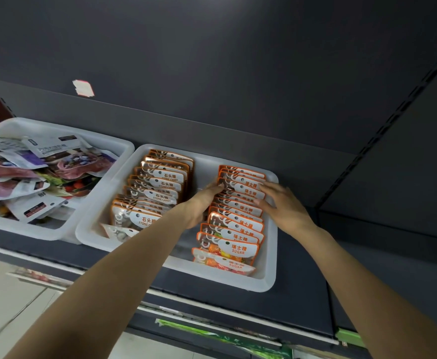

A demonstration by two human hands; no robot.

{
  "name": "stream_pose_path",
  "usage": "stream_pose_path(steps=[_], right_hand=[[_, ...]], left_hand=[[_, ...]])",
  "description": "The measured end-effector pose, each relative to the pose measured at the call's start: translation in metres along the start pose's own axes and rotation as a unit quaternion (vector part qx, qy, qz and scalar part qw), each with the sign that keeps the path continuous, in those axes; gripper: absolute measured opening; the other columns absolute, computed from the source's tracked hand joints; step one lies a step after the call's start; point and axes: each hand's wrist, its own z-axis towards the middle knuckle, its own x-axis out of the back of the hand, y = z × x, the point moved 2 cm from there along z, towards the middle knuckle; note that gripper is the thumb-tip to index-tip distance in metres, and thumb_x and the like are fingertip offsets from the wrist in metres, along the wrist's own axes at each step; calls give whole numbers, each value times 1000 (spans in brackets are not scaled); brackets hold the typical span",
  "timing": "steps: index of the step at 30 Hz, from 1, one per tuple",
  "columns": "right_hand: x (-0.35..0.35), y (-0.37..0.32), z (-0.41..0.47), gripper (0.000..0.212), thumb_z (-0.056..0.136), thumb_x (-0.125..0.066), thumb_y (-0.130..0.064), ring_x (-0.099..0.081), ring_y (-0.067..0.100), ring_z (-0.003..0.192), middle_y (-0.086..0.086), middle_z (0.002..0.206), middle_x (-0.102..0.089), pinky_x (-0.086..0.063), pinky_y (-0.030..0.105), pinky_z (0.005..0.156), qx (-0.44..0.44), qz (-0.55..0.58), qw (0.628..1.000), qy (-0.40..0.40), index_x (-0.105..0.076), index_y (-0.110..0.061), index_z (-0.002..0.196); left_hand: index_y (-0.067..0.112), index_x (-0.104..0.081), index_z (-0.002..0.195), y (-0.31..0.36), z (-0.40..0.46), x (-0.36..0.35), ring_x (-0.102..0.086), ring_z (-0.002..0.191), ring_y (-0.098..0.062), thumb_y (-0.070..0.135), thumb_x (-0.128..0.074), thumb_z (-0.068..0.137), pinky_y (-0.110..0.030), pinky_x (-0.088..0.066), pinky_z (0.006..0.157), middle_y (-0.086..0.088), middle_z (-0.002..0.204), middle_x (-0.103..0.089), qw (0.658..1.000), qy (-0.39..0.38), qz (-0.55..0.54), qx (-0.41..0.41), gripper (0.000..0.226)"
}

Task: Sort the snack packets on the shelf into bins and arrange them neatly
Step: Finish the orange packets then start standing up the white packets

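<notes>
Against sugar packets (238, 203), flat hands (284, 206).

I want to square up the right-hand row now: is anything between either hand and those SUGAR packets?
Nothing visible is. The left hand already touches the left edge of the SUGAR packets, and the right hand rests with straight fingers on their right side. The STONE CANDY packets sit apart in the same white bin.

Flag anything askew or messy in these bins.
The left bin holds a loose jumble of white and purple packets, not rowed. In the middle bin, one stone candy packet at the front of the left row lies flat. The sugar row looks tidy.
</notes>
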Motion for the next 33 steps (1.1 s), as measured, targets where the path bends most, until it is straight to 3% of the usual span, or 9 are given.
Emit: stream_pose_path(steps=[5,8,10,13,17,19,25,30,33], right_hand=[[-6,-7,9,63,97,-40,-45,-11,21,146,-8,159,-9,-20,42,116,5,-16,1000,-6,-13,-26,151],[-9,-9,14,65,97,-39,-49,-12,21,146,-8,159,-9,-23,43,115,-3,-19,1000,-13,-11,-27,151],[-9,-10,15,66,96,-39,-50,-11,21,146,-7,159,-9,-22,43,115,-8,-28,1000,-7,-12,-27,151],[-10,-10,16,69,96,-39,-51,-6,24,147,-7,160,-5,-17,43,116,-23,-35,999,-1,-8,-26,152],[-9,-12,16,69,96,-39,-51,-10,22,146,-5,159,-8,-19,43,116,-22,-34,999,-9,-9,-25,152],[-6,-15,15,67,97,-37,-50,-11,22,146,-5,159,-8,-17,42,116,-15,-56,998,-12,-10,-24,152],[-6,-15,12,66,97,-32,-53,-8,20,147,-5,160,-4,-2,42,118,-8,-74,997,-15,-8,-25,152],[-9,-19,-39,59,95,-45,-47,-28,21,140,-7,154,-28,-26,41,113,53,38,998,20,-27,-28,148],[-17,-20,-68,59,96,-44,-44,-28,18,139,-6,155,-25,-23,41,115,93,10,996,-5,-25,-26,149]], left_hand=[[17,-43,134,13,9,6,-55,103,-17,46,-39,99,-31,-37,93,2,119,-56,998,15,38,-56,46],[14,-49,129,22,14,2,-58,92,-14,46,-39,99,-25,-43,81,-3,122,-59,997,21,51,-57,45],[13,-49,127,23,15,-1,-56,82,-10,41,-38,100,-16,-41,68,-1,109,-59,996,29,56,-68,40],[15,-51,123,26,17,-2,-58,76,-8,42,-37,101,-15,-42,63,3,97,-61,994,26,71,-82,38],[17,-45,133,30,15,1,-57,98,-15,43,-35,101,-24,-38,87,-7,128,-58,987,9,127,-97,43],[21,-40,140,30,13,4,-56,111,-19,40,-36,101,-24,-37,90,-6,136,-53,978,20,170,-123,43],[32,-24,148,25,4,5,-45,131,-25,44,-45,97,-32,-39,104,0,154,-30,894,7,400,-203,57],[37,-30,145,19,-37,10,-37,136,-19,49,-44,96,-33,-31,110,6,152,-33,823,-41,497,-274,53],[33,-26,148,10,-63,14,-22,143,-13,51,-44,94,-31,-20,115,7,157,-23,749,-91,598,-271,60]])
